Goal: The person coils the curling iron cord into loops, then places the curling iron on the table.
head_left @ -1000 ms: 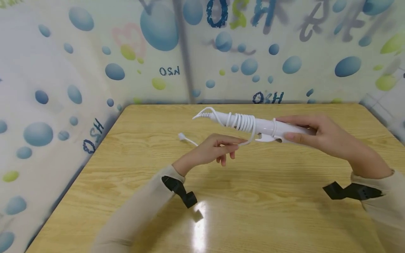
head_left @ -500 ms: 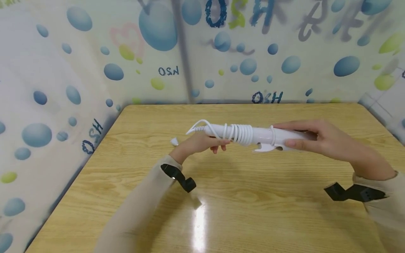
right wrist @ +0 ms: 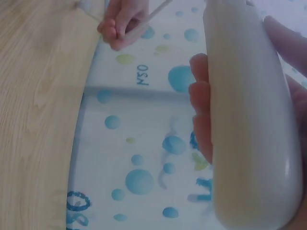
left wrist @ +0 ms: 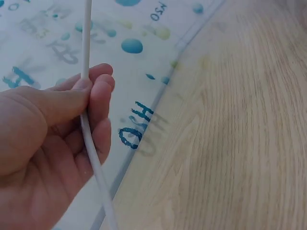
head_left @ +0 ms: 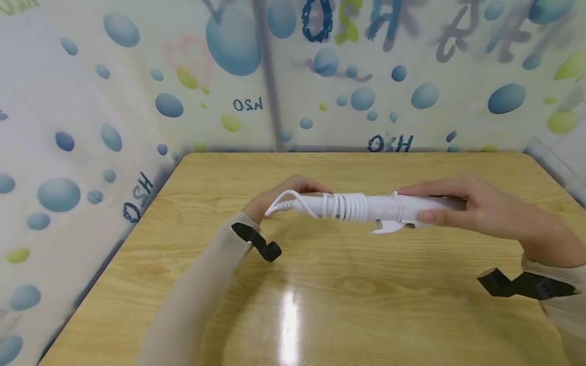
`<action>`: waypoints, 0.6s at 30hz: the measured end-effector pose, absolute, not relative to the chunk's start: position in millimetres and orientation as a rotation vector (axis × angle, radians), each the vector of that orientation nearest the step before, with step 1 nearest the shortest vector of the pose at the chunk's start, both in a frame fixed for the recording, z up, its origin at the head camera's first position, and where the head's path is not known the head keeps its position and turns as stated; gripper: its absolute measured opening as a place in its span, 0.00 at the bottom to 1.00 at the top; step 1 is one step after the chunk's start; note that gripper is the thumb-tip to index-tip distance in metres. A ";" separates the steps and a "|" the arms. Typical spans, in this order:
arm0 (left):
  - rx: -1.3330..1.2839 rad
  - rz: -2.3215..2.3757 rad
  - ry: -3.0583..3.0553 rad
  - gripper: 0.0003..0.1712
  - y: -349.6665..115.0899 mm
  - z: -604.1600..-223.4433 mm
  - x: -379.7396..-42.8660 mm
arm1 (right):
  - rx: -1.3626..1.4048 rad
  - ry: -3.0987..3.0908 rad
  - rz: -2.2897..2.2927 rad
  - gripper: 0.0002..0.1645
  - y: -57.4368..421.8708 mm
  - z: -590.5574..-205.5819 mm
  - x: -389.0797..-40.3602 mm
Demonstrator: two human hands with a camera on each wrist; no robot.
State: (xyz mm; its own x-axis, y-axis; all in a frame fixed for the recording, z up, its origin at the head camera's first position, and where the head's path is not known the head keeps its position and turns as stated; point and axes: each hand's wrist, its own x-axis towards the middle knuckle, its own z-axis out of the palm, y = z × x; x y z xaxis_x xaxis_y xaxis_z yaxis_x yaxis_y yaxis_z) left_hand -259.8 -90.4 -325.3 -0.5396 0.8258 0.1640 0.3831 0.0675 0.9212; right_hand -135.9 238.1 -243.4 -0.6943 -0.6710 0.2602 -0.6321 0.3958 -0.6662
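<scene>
My right hand [head_left: 487, 211] grips the wide end of a white curling iron [head_left: 383, 207], held level over the table. Fingers lie along one side of the smooth casing [right wrist: 252, 120] and the thumb along the other. White cord [head_left: 352, 207] is wound in several turns round its narrower part, and a small lever [head_left: 388, 226] juts out underneath. Behind the cord end is my left hand [head_left: 265, 203], partly hidden by the iron in the head view. In the left wrist view its thumb and fingers pinch a taut length of cord [left wrist: 100, 175].
The wood-grain table [head_left: 366, 305] spreads beneath both hands. A wall covering [head_left: 293, 76] with blue and green bubbles stands along its back and left edges. Black camera mounts [head_left: 258, 241] sit on both sleeves.
My left hand has moved from in front of the iron to behind its cord end, taking the cord along. The iron has come lower and more level in my right hand.
</scene>
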 end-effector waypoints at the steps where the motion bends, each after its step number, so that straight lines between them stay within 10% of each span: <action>1: 1.180 1.441 1.973 0.18 -88.3 -324.8 -261.3 | -1.223 2.577 -1.170 0.29 236.6 -243.1 -134.8; 18: 1.146 1.132 2.305 0.14 -78.3 -296.9 -263.1 | -1.208 2.476 -0.775 0.24 228.4 -250.0 -128.0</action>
State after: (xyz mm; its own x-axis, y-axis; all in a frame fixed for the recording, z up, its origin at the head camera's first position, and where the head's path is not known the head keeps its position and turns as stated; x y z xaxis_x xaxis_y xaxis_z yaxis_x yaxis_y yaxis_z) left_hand -263.1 -78.3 -296.9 -0.6227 0.7805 0.0542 0.5199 0.3611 0.7742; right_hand -128.0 228.4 -250.0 -0.6116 -0.7910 -0.0146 -0.6415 0.5065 -0.5762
